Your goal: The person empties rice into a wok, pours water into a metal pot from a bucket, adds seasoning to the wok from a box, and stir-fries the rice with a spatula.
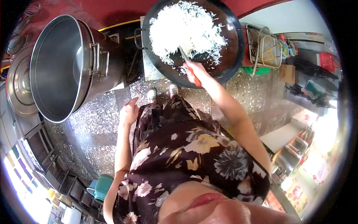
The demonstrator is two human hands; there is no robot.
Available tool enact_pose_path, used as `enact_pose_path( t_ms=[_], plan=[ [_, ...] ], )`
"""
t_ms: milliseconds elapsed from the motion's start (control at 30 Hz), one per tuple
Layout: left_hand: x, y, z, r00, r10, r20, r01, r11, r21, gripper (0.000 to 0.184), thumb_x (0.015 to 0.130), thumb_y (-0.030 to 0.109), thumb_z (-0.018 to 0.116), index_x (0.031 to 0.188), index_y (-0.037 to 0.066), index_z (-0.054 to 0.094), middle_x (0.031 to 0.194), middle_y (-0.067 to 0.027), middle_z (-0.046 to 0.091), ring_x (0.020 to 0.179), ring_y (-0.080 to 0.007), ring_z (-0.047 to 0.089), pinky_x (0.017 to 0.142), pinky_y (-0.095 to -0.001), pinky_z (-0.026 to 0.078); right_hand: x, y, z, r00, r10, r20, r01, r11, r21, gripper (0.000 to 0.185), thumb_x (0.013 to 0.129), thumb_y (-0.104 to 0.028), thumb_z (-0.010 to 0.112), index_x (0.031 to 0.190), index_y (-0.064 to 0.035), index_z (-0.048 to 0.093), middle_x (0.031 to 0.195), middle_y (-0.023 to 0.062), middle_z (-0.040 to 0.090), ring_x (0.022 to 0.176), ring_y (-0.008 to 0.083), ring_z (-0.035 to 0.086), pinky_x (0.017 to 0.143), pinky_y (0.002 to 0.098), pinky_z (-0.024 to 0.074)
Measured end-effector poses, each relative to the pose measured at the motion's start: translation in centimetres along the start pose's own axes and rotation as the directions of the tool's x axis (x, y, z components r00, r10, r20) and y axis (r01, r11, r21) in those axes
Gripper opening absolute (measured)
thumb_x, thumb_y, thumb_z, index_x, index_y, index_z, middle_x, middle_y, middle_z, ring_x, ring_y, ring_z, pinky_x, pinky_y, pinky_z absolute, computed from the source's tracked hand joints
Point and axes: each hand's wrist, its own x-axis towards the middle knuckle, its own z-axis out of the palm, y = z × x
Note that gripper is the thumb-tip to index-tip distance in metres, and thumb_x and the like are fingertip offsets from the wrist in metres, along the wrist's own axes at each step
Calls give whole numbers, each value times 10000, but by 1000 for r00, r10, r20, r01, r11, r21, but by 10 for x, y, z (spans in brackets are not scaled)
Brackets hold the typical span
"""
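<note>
White shreds (182, 30) lay in the top-centre wok (234, 44); right hand (197, 71) gripped a turner (184, 54), fingers curled; left hand (129, 112) hung, fingers loose.

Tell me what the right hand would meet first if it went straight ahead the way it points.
Likely the heap of white shreds in the dark pan: the right hand points that way, its orange-handled tool leading. How high the hand sits above the heap is unclear.

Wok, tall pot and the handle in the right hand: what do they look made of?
Wok: dark metal, perhaps iron, its surface brownish with a glossy highlight. Tall pot: probably stainless steel, silvery with bright reflections. Handle: orange-red, possibly plastic or painted wood; the right hand covers much of it.
</note>
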Motion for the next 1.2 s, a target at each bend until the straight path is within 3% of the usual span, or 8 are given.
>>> enact_pose_path(
  t_ms=[133, 233, 333, 467, 600, 800, 933, 1200],
  plan=[
    [0, 5, -8, 996, 52, -71, -54, 998, -24, 367, 809, 98, 473, 1165, 81, 564, 1068, -214, 601, 972, -384, 581, 838, -437, 467, 17, -18, -43, 916, -231, 328, -64, 724, 687, 267, 952, -239, 443, 921, 13, 526, 587, -40, 422, 400, 37, 376, 333, 177, 309],
    [5, 7, -3, 997, 57, -55, -58, 998, -15, 361, 813, 98, 473, 1162, 81, 564, 1057, -223, 601, 957, -386, 583, 838, -441, 465, -44, -4, -56, 863, -271, 427, -148, 672, 725, 313, 956, -300, 432, 1052, -21, 537, 575, -55, 398, 396, 34, 384, 325, 182, 315],
    [8, 12, 4, 998, 69, 0, -69, 998, 8, 364, 815, 112, 482, 1169, 95, 562, 1052, -223, 603, 949, -387, 586, 840, -439, 466, -119, -2, -48, 996, 90, 25, -93, 964, 247, 291, 946, -333, 451, 968, -55, 535, 534, -70, 358, 372, 35, 349, 323, 194, 269],
    [12, 22, 5, 997, 79, 21, -78, 996, -47, 369, 824, 125, 468, 1182, 103, 555, 1068, -222, 601, 984, -384, 577, 855, -441, 462, -150, 10, -51, 907, 291, -306, -359, 912, -199, 262, 934, -267, 475, 785, -57, 521, 505, -6, 419, 359, 105, 383, 326, 281, 309],
    [9, 17, 9, 999, 42, -32, -43, 998, -54, 369, 820, 117, 470, 1178, 98, 559, 1092, -212, 596, 984, -380, 578, 851, -432, 465, -44, 13, -111, 934, -167, -316, -10, 871, -492, 289, 917, -260, 493, 728, -41, 492, 510, 51, 478, 341, 177, 444, 318, 344, 339],
    [-6, 11, 4, 997, 14, -70, -19, 997, -71, 375, 809, 103, 471, 1172, 95, 566, 1085, -210, 598, 958, -377, 590, 837, -429, 468, 24, -23, -99, 612, -788, 69, -4, -90, -996, 277, 868, -274, 530, 911, 0, 538, 685, 215, 609, 611, 369, 621, 567, 462, 509],
    [-1, 8, 10, 997, 56, -53, -58, 998, -38, 374, 795, 95, 484, 1158, 86, 571, 1053, -217, 607, 932, -377, 599, 820, -436, 473, -87, -37, -61, 808, -588, -39, -169, -167, -971, 286, 877, -277, 525, 944, 1, 531, 748, 239, 618, 720, 421, 609, 654, 487, 503],
    [6, 8, 14, 988, 60, -139, -75, 992, -99, 375, 795, 90, 475, 1158, 90, 570, 1067, -214, 605, 939, -383, 595, 825, -440, 471, -106, -30, -102, 970, 104, -221, -239, 587, -773, 250, 912, -268, 503, 783, -60, 554, 481, 2, 464, 318, 105, 393, 300, 260, 309]
  ],
)
